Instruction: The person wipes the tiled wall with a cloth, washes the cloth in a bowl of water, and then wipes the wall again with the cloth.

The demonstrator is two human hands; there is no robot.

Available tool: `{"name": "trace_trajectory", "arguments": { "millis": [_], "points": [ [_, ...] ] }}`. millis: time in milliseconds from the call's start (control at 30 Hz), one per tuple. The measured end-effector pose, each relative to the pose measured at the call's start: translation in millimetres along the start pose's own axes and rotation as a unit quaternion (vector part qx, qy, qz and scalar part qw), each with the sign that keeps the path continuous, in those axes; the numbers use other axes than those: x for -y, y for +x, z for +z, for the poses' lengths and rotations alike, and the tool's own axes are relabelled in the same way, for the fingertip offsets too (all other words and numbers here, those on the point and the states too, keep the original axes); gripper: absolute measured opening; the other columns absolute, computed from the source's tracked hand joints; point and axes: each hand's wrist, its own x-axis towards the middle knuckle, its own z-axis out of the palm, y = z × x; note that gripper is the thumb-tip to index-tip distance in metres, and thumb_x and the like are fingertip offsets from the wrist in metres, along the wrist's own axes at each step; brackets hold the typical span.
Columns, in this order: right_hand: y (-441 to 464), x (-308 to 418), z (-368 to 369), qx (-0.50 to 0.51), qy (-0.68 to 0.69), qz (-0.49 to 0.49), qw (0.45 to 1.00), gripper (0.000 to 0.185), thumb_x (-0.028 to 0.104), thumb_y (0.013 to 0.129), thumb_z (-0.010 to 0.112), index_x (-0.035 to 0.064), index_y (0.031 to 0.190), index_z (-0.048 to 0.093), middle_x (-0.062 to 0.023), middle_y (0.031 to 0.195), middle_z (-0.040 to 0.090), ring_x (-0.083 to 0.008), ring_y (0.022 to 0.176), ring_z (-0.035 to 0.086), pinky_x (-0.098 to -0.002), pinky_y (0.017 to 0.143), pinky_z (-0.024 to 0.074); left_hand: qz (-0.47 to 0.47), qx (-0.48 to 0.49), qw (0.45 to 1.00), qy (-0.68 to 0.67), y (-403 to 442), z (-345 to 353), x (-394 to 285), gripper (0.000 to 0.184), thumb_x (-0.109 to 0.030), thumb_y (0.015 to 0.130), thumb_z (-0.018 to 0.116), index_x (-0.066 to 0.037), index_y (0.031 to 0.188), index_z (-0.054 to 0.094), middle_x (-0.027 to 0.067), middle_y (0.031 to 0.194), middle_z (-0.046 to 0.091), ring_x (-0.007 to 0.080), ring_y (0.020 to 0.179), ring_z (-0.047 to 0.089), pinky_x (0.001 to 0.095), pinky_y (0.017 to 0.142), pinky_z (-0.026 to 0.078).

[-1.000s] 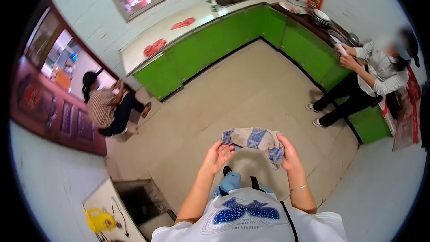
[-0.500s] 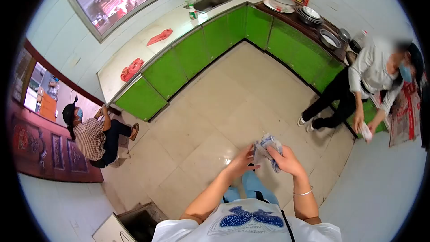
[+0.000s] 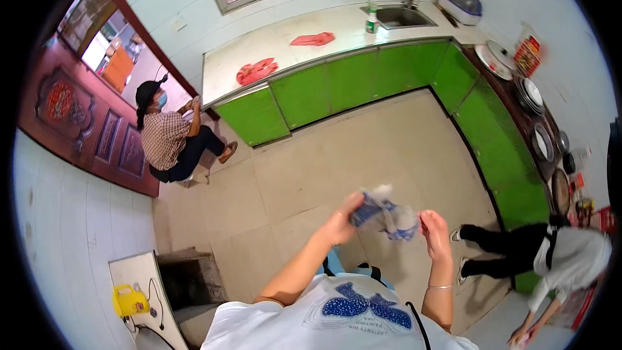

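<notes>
A grey and blue patterned cloth (image 3: 394,218) hangs in front of my body, bunched and a little blurred. My left hand (image 3: 342,219) grips its left end, the fingers wrapped round it. At the cloth's right edge is my right hand (image 3: 435,232), fingers curled together and a silvery bangle on the wrist. Whether the right fingertips pinch the edge of the cloth is too blurred to tell.
A person (image 3: 170,131) sits low by the red door (image 3: 84,113). Another person (image 3: 564,256) bends at the right. Red cloths (image 3: 256,71) lie on the white counter (image 3: 227,58) near a sink (image 3: 405,17). A yellow jug (image 3: 130,301) stands at lower left.
The cloth was bunched mainly in my right hand; now my left hand holds it and my right hand is at its right edge. The person at the right has bent lower.
</notes>
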Motion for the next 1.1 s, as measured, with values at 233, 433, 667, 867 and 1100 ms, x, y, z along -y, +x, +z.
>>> {"name": "trace_trajectory", "arguments": {
  "millis": [233, 433, 667, 867, 1100],
  "points": [
    [117.0, 17.3, 93.0, -0.028, 0.086, -0.003, 0.996, 0.018, 0.021, 0.095, 0.052, 0.004, 0.093, 0.059, -0.0042, 0.078, 0.062, -0.0132, 0.075, 0.061, -0.0273, 0.075, 0.0515, 0.131, 0.011, 0.955, -0.267, -2.4, -122.8, -125.4, 0.054, -0.048, 0.094, 0.042, -0.011, 0.132, 0.048, 0.0119, 0.137, 0.049, 0.0295, 0.127, 0.044, 0.0508, 0.104, 0.036],
    [182.9, 40.6, 166.9, 0.008, 0.09, 0.061, 0.994, 0.019, 0.021, 0.096, 0.05, 0.0039, 0.096, 0.059, -0.005, 0.084, 0.063, -0.0132, 0.077, 0.061, -0.0278, 0.076, 0.0518, 0.251, -0.043, 0.935, -0.248, 33.6, -198.9, -215.3, 0.055, -0.05, 0.093, 0.042, -0.012, 0.132, 0.049, 0.0095, 0.135, 0.051, 0.0298, 0.126, 0.045, 0.0503, 0.106, 0.033],
    [218.4, 50.9, 182.4, -0.067, 0.074, 0.104, 0.99, 0.019, 0.019, 0.097, 0.047, 0.0042, 0.096, 0.058, -0.003, 0.082, 0.06, -0.013, 0.077, 0.059, -0.0277, 0.075, 0.0499, 0.223, -0.115, 0.942, -0.224, 105.9, -213.3, -277.3, 0.052, -0.047, 0.095, 0.04, -0.011, 0.13, 0.05, 0.0067, 0.129, 0.055, 0.0273, 0.118, 0.051, 0.0457, 0.103, 0.038],
    [240.7, 49.8, 165.1, -0.092, 0.137, 0.103, 0.981, 0.02, 0.02, 0.097, 0.046, 0.0041, 0.097, 0.059, -0.0042, 0.083, 0.061, -0.0136, 0.076, 0.06, -0.0272, 0.074, 0.05, 0.091, -0.086, 0.989, -0.082, 179.6, -220.2, -283.9, 0.046, -0.042, 0.096, 0.039, -0.009, 0.126, 0.052, 0.0064, 0.12, 0.06, 0.0278, 0.111, 0.056, 0.0423, 0.097, 0.043],
    [298.7, 77.9, 120.9, -0.089, 0.146, 0.081, 0.982, 0.024, 0.025, 0.096, 0.051, 0.0034, 0.102, 0.059, -0.0065, 0.088, 0.062, -0.015, 0.082, 0.062, -0.0289, 0.078, 0.0525, 0.046, -0.127, 0.991, -0.013, 275.2, -139.2, -264.9, 0.051, -0.052, 0.095, 0.039, -0.012, 0.123, 0.053, 0.007, 0.118, 0.059, 0.0274, 0.107, 0.057, 0.0428, 0.086, 0.048]
  ]
}}
